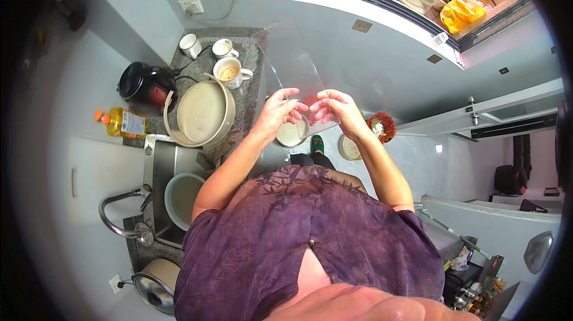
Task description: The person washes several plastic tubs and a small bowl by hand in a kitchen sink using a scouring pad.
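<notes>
Both hands grip a long, see-through plastic piece (293,59) in front of my chest, over the floor. Whether it is a flat panel or a shallow box, I cannot tell. My left hand (283,108) has its fingers bent at the left edge of the plastic. At the right edge my right hand (333,108) pinches it, with the two hands' fingertips close together. The far end of the plastic reaches up and left toward the grey wall. Through and below its near end shows a round pale basin (291,135) on the floor.
On the granite counter (246,41) at left stand several white mugs (230,72), a beige round pan (201,112) and a black appliance (145,83). A yellow bottle (127,123) stands by the sink (163,155). A red bin (382,127) and another basin (350,147) are on the floor.
</notes>
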`<state>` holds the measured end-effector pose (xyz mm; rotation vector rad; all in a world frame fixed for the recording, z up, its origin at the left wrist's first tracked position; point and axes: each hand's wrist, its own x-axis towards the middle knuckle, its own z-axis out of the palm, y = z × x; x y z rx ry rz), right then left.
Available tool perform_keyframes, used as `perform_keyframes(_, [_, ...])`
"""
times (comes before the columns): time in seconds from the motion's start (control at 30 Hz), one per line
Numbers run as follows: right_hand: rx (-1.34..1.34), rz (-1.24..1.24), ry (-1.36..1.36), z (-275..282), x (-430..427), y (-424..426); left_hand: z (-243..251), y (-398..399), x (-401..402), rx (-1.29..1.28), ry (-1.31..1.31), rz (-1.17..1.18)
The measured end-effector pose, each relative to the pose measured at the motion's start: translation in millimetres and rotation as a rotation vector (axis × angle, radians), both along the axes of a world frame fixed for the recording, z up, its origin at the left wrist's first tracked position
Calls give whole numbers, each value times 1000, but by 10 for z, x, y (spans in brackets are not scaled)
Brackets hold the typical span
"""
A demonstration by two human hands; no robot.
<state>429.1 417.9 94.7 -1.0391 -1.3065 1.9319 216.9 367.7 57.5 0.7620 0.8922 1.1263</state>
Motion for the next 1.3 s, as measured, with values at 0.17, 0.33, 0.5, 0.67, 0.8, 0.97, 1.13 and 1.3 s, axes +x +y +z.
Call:
perform_keyframes(0.17, [-96,-42,163,30,550,630,135,704,368,-109,-10,-73])
perform_keyframes(0.33, [513,-54,-178,164,1219,1583,224,1498,870,-91,40,-183])
perform_keyframes(0.5, [1453,167,-458,545,1590,2497,604,2000,1223,-217,-114,-419])
perform_keyframes(0.67, [1724,196,-367,789,2034,3228,821,2545,1549,-342,-252,-445])
perform_keyframes(0.8, [1854,391,-290,943,2242,3664,813,2797,1768,-388,-397,-377])
perform_keyframes(0.97, [1933,146,-522,1426,2682,4374,683,3021,1809,-238,-313,-198])
perform_keyframes(1.13, [1582,-227,-1052,1733,3338,5600,407,2930,1730,-262,-340,48])
perform_keyframes(1.3, [1302,-279,-1185,1377,3926,6810,207,2662,1607,-274,-418,116])
